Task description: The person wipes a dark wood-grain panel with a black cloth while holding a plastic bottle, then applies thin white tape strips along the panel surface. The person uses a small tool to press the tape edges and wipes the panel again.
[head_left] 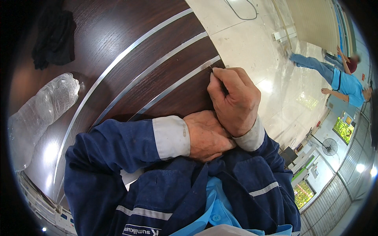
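Silvery strip [179, 82] crosses the dark panel [189, 95], ending just beside the right hand [236, 98], which pinches a thin piece [211, 67], likely for precision; left hand [210, 135], its grip hidden, perhaps braces that wrist

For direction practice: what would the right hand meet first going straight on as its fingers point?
The right hand likely meets the nearest silvery strip on the brown panel; depth is unclear.
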### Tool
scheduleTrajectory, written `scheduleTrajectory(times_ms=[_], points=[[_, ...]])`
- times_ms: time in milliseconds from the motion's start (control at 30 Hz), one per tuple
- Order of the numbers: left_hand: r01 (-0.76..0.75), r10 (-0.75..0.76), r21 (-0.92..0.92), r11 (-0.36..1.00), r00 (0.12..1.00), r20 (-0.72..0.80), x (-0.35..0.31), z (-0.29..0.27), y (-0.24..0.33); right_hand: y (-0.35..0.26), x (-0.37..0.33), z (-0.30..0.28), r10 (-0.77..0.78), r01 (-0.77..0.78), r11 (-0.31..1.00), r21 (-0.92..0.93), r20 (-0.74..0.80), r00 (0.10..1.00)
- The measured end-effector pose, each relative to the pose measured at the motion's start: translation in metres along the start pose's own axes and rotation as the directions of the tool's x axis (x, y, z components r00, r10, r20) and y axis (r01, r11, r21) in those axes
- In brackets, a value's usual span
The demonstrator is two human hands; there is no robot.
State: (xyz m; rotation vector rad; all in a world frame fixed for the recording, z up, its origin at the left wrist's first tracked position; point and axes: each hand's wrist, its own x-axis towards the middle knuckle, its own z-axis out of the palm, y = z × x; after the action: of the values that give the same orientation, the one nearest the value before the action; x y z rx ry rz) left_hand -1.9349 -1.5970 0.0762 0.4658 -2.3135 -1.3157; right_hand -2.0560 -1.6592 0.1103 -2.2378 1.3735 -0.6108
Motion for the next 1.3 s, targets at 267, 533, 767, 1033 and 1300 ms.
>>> scheduleTrajectory(times_ms=[267,533,767,1033,1300], points=[[0.073,-0.061,-0.063,0.995,0.983,0.173,0.004,-0.004,0.002,0.001,0.000,-0.002,-0.048,0.048,0.999,0.001,0.002,0.999],[0.067,-0.058,-0.039,0.997,0.977,0.206,0.003,-0.003,0.002,0.001,0.000,-0.003,-0.070,0.070,0.998,0.001,0.017,0.997],[0.056,-0.046,-0.060,0.997,0.988,0.145,-0.001,-0.001,0.003,-0.001,-0.003,-0.001,-0.079,0.076,0.996,0.054,0.053,0.995],[-0.037,0.035,-0.037,0.999,0.998,-0.048,0.000,-0.001,0.002,-0.001,0.004,-0.005,0.083,-0.085,0.993,0.086,0.031,0.996],[-0.002,0.002,-0.016,1.000,1.000,0.006,-0.006,-0.007,0.000,0.006,0.008,-0.003,0.130,-0.132,0.986,0.100,0.031,0.991]])
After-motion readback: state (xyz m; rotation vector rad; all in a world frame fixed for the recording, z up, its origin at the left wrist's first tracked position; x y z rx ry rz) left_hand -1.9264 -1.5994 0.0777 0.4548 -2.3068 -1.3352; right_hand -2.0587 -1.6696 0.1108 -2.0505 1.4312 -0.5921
